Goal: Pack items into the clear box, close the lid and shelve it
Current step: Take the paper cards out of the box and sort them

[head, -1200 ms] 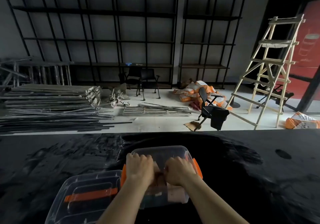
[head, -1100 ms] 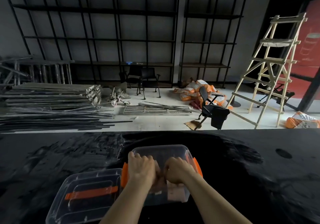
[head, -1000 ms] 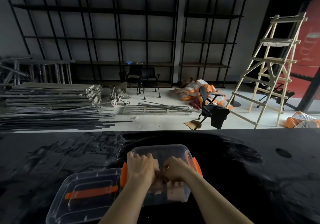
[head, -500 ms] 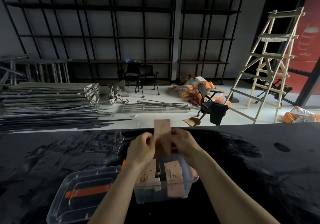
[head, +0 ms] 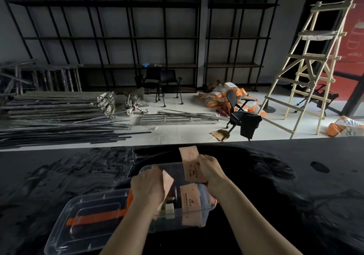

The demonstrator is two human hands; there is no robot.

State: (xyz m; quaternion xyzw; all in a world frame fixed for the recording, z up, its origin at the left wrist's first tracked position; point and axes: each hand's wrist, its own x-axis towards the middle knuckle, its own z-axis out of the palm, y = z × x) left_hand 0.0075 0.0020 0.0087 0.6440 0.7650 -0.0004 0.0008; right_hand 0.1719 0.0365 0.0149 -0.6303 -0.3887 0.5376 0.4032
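Currently a tall pink packet point(head: 190, 166) is pinched along its right edge by the right hand point(head: 209, 168), fingers closed on it, and is held upright above the far half of the clear box point(head: 178, 218). A second pink packet point(head: 167, 183) is clamped in the left hand point(head: 147, 185) and is tilted down into the left part of the box. More pink packets point(head: 190, 197) are seen standing inside, with some small pale items near the bottom that cannot be made out.

The box rests on the black table point(head: 295, 185), and the lid point(head: 88, 217), with its orange handle, lies just beside it to the left, so packing is judged to be in progress and closing not yet begun.

For this step to go well, each packet should probably be lowered on edge beside those already standing, flat face to flat face, rather than dropped across them. Nothing should be left above the rim, or the lid may not seat. One packet is best settled before the other is let go.
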